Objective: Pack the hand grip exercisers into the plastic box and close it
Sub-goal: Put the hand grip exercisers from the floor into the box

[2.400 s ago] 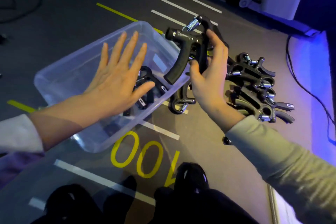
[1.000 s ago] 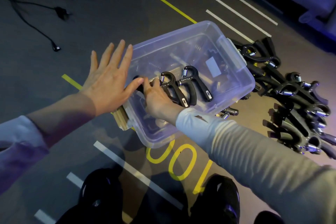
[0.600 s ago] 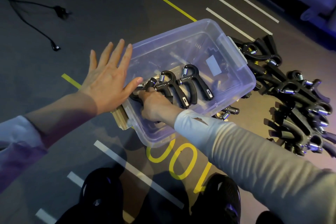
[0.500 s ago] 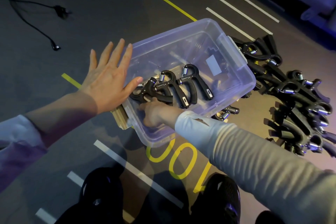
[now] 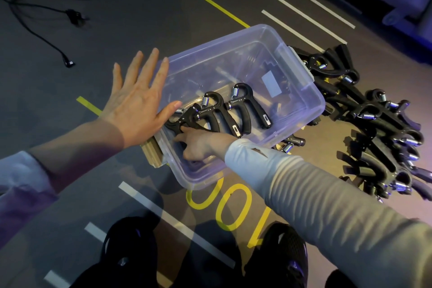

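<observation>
Head view: right hand (image 5: 198,145) inside plastic box (image 5: 301,110) at near-left corner, index finger out and touching nearest exerciser (image 5: 184,119), other fingers loosely curled, gripping nothing; left hand (image 5: 135,105) spread flat, thumb at box's left rim. Three exercisers in a row on box bottom, large pile (image 5: 378,124) waiting on floor to the right, no lid in sight. Risk: nudge could tip nearest exerciser onto its neighbour; springs and handles in pile likely to snag.
</observation>
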